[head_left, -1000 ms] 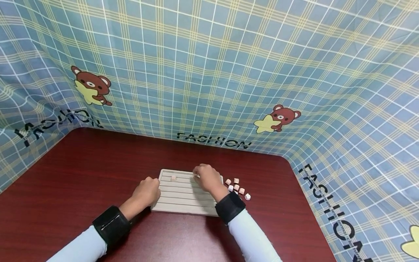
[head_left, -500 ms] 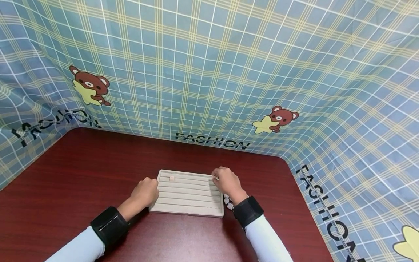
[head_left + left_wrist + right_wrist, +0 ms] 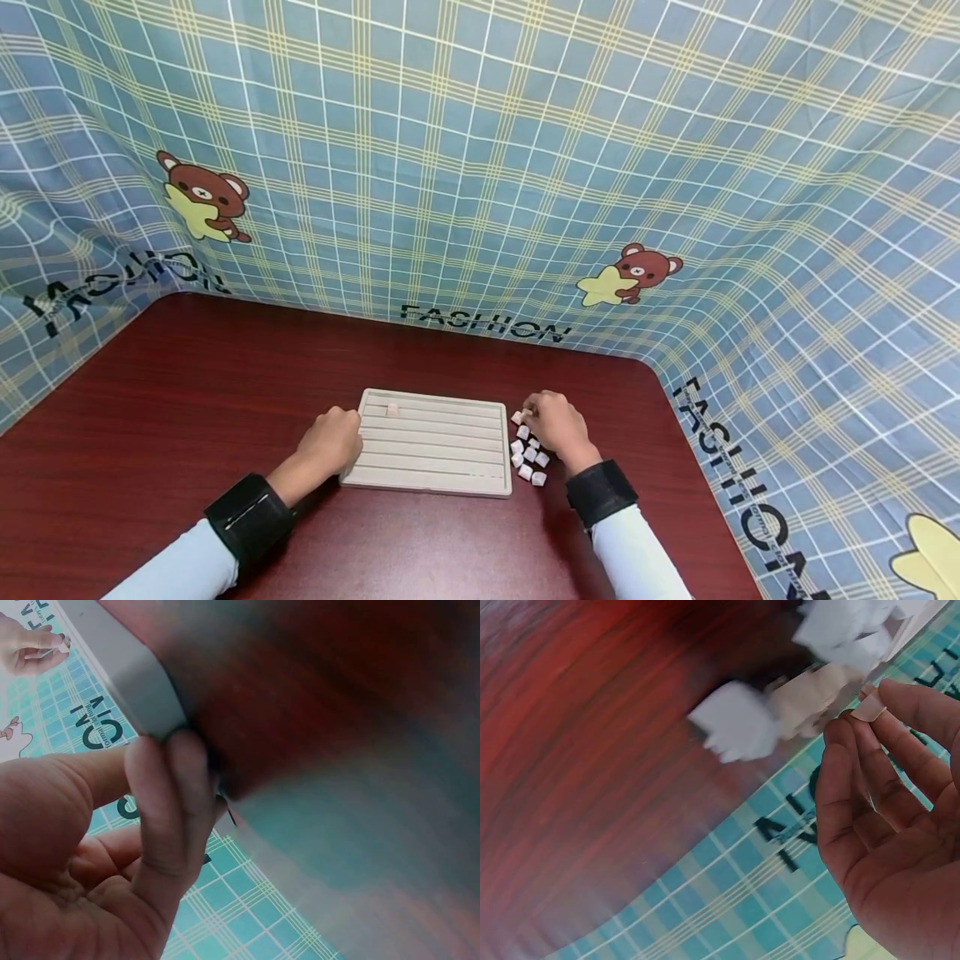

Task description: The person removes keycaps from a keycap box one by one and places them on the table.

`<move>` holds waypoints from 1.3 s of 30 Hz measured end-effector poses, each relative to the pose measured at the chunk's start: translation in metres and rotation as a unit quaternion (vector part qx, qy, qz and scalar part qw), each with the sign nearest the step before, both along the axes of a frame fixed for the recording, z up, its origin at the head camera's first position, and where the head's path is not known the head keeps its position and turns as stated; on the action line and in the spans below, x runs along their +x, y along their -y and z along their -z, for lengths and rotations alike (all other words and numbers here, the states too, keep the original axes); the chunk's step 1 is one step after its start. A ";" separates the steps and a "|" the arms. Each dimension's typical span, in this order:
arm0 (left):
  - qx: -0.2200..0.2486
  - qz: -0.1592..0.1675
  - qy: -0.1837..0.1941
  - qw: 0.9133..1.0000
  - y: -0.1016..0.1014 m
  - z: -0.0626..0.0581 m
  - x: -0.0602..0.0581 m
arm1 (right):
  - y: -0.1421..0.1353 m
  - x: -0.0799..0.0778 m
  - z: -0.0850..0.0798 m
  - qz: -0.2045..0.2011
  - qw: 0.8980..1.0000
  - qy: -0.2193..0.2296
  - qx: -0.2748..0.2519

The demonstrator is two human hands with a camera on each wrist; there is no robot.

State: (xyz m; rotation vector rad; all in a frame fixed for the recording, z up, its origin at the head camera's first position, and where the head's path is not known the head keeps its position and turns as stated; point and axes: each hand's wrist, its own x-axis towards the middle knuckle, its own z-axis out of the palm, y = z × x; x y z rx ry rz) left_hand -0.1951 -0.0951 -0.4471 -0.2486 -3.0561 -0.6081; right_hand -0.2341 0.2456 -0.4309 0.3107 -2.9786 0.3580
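A pale ridged tray (image 3: pixel 435 482) lies on the table, with one pinkish keycap (image 3: pixel 393 410) in its upper left rows. My left hand (image 3: pixel 335 443) grips the tray's left side; in the left wrist view its curled fingers (image 3: pixel 161 802) meet the tray's edge (image 3: pixel 150 694). Just past the tray's right end, my right hand (image 3: pixel 558 423) is at the far side of a group of loose keycaps (image 3: pixel 522 432). Between its thumb and fingertips it pinches a small beige keycap (image 3: pixel 870 709), seen close up in the right wrist view.
White and beige keycaps (image 3: pixel 735 724) lie scattered along the tray's right edge. The dark red table (image 3: pixel 247 367) ends at a blue checked cloth (image 3: pixel 420 208) hanging behind it and on both sides.
My right hand has moved right, from over the tray's upper rows to the loose keycaps beside it. The left hand stays at the tray's left edge.
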 end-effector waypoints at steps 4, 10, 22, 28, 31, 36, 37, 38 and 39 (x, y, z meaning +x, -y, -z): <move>-0.003 0.001 0.003 1.000 -0.001 0.000 0.000 | -0.010 0.000 0.001 0.025 1.000 -0.001 -0.003; -0.003 -0.004 0.005 1.000 -0.001 -0.001 -0.001 | -0.022 0.001 0.000 0.034 0.999 -0.010 0.000; 0.002 -0.006 0.006 1.000 0.000 -0.001 -0.001 | -0.027 -0.003 0.007 0.029 0.999 -0.015 0.009; 0.005 -0.001 0.001 1.000 -0.001 0.002 0.001 | -0.024 -0.003 0.012 0.033 0.999 0.009 0.021; 0.003 -0.003 0.002 1.000 -0.002 0.003 0.001 | -0.023 -0.004 0.013 0.038 0.999 0.019 0.021; 0.003 -0.005 0.005 1.000 -0.001 0.001 0.000 | -0.023 -0.006 0.014 0.037 0.999 0.016 0.015; 0.002 -0.005 0.003 1.000 -0.001 0.001 -0.001 | -0.023 -0.007 0.014 0.038 0.999 0.015 0.014; 0.003 -0.004 0.001 1.000 -0.001 0.000 -0.001 | -0.023 -0.007 0.014 0.039 0.999 0.013 0.013; 0.003 -0.004 -0.001 1.000 -0.001 0.000 -0.002 | -0.022 -0.008 0.014 0.040 0.999 0.012 0.011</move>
